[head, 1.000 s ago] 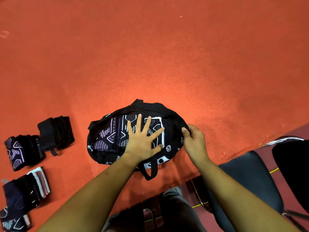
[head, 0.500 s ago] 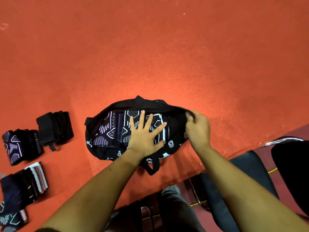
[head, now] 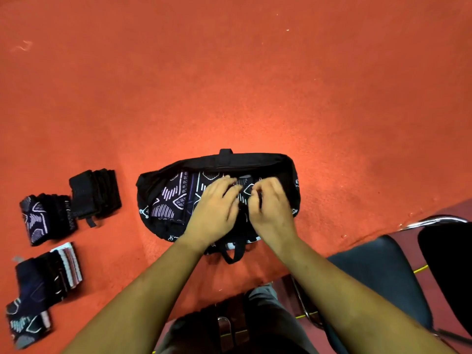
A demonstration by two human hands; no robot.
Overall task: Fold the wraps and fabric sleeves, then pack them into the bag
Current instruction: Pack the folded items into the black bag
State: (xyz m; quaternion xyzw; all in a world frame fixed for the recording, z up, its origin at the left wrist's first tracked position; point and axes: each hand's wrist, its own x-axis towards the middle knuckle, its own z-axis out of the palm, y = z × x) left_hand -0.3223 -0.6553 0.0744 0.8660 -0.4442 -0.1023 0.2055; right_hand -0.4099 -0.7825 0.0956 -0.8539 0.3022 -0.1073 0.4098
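Left hand [head: 217, 209] and right hand [head: 272, 208] curl fingers onto patterned sleeves [head: 173, 200] inside the open black bag [head: 242, 160], pinch unreadable through blur; bag at 6 o'clock on orange surface [head: 229, 72], folded stacks [head: 94, 194] at its 9 o'clock.

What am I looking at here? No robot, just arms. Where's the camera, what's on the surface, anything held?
There is no machine: a person works bare-handed, and the single picture comes from a wide-angle camera worn on their head, looking down. The left hand and the right hand both reach into the open black bag, onto the folded patterned fabric packed inside. Motion blur hides whether the fingers pinch it or only press. The bag lies on an orange-red surface. To its left wait more folded pieces: a black stack, a patterned stack and a striped-edged stack nearer the person. A dark chair stands at lower right.
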